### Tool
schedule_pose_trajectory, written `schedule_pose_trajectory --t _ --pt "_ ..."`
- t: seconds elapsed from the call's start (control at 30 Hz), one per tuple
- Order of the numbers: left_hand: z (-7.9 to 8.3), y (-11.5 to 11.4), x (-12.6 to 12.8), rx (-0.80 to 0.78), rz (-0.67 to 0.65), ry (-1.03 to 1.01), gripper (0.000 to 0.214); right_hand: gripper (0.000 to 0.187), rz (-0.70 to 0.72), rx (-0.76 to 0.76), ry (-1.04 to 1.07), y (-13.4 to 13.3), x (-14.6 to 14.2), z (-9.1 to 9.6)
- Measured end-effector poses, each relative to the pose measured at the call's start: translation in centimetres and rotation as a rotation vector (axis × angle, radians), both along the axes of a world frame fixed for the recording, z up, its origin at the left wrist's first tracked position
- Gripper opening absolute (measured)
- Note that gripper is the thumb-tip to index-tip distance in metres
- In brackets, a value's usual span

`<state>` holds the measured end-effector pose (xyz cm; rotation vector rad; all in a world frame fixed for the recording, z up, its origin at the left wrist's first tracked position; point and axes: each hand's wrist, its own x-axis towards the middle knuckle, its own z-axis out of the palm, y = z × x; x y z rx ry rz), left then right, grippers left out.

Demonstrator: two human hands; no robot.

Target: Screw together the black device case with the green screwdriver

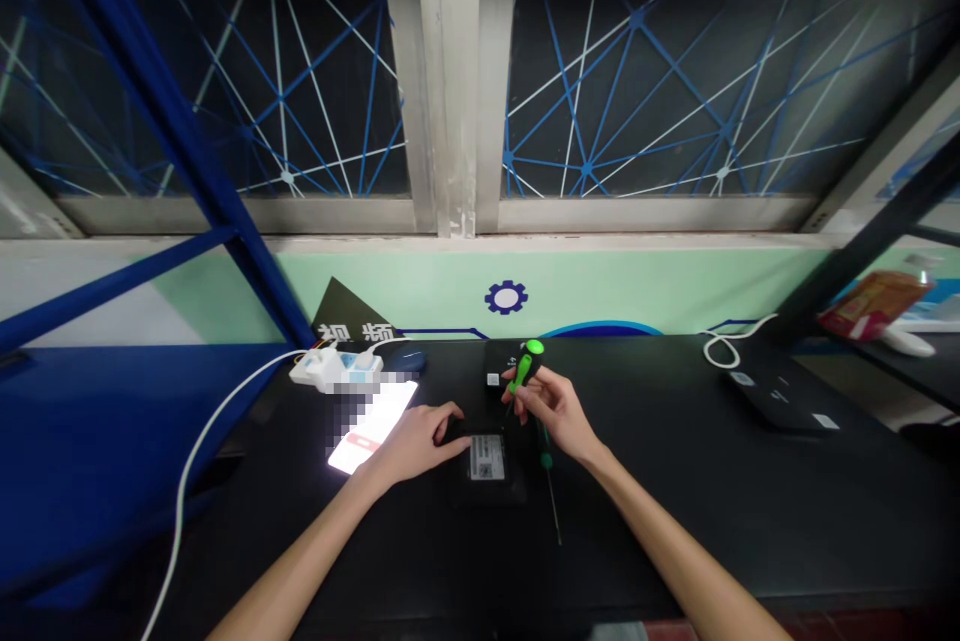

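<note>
From the head camera, your left hand [417, 441] lies flat, fingers spread, pressing down the small black device [487, 466] at the middle of the black table [750, 501]. Your right hand [553, 411] is curled round the green-handled screwdriver [523, 371], held upright over the device's far edge. Keep the device pinned and the driver vertical, I'd judge. A second screwdriver [551, 491] lies just beside the device; a lit phone [373, 426] sits left.

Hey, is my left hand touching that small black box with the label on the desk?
Touching. The head view shows the left hand lying with its fingers on the black box, beside its white label.
</note>
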<state>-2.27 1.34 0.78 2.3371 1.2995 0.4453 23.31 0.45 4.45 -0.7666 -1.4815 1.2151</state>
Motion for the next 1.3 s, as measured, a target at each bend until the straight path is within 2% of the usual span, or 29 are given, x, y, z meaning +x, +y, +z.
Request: schedule_pose_trajectory --t 0.2,0.43,0.63,0.7,0.8,0.87,1.07,1.17,1.3 --pt "0.2 -0.1 0.1 -0.010 -0.002 -0.001 0.038 0.025 0.004 -0.023 -0.016 -0.1 0.4 0.5" --pt "0.2 -0.1 0.0 -0.012 -0.001 -0.004 0.037 0.028 0.009 0.001 -0.115 -0.2 0.4 1.3" --pt "0.3 -0.1 0.0 -0.015 -0.007 -0.011 0.037 0.026 0.043 -0.015 -0.001 0.2 0.9 0.8" --pt "0.4 -0.2 0.0 -0.016 -0.005 -0.016 0.043 0.027 0.044 -0.029 0.030 0.4 1.0 0.6" --pt "0.4 -0.3 0.0 -0.018 -0.006 -0.027 0.065 0.027 0.052 -0.054 0.049 0.6 1.1 0.4" --pt "0.4 -0.3 -0.1 -0.012 -0.019 -0.025 0.072 0.026 0.062 -0.062 0.050 0.6 1.0 0.4" --pt "0.4 0.0 0.0 0.027 -0.053 -0.003 0.038 0.025 0.093 -0.054 -0.007 0.4 0.7 0.4" --pt "0.3 0.0 0.0 0.034 -0.052 -0.004 0.037 0.026 0.103 -0.056 -0.032 0.3 0.7 0.3" --pt "0.3 -0.1 0.0 0.045 -0.050 -0.005 0.046 0.026 0.104 -0.058 -0.039 0.2 0.7 0.3"
